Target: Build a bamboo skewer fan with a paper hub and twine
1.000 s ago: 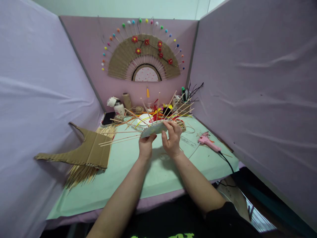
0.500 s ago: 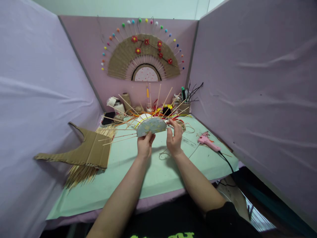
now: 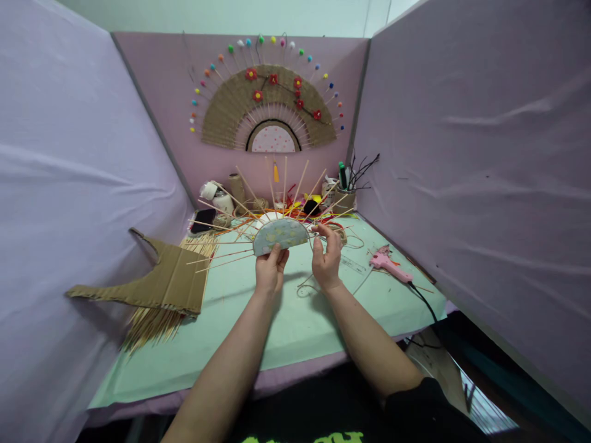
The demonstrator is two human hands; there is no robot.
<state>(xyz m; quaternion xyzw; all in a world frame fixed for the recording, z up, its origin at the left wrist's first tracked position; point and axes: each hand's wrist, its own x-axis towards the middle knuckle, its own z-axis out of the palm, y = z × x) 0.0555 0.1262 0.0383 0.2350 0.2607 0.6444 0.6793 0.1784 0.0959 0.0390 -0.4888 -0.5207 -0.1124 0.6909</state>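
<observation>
My left hand [image 3: 271, 266] pinches the lower edge of a half-round piece [image 3: 281, 236] covered in pale blue patterned paper, thumb in front. Thin bamboo sticks [image 3: 302, 178] fan out from its curved edge, and it is held up above the table. At its right end, my right hand [image 3: 327, 255] has curled fingers, with the index finger and thumb close to the edge. A thin strand of twine [image 3: 305, 289] loops on the table below and seems to run up to these fingers; the grip itself is small and partly hidden.
At the left, cut cardboard [image 3: 170, 277] lies on a bundle of sticks [image 3: 154, 326]. A pink glue gun [image 3: 390, 264] with a black cord is at the right. Jars [image 3: 224, 200], twine rolls and coloured strips line the back. A decorated fan [image 3: 272, 101] hangs on the back panel.
The half-round piece has turned and shifted slightly left, its sticks swinging with it. My right hand has moved a little to the right, away from the piece's end.
</observation>
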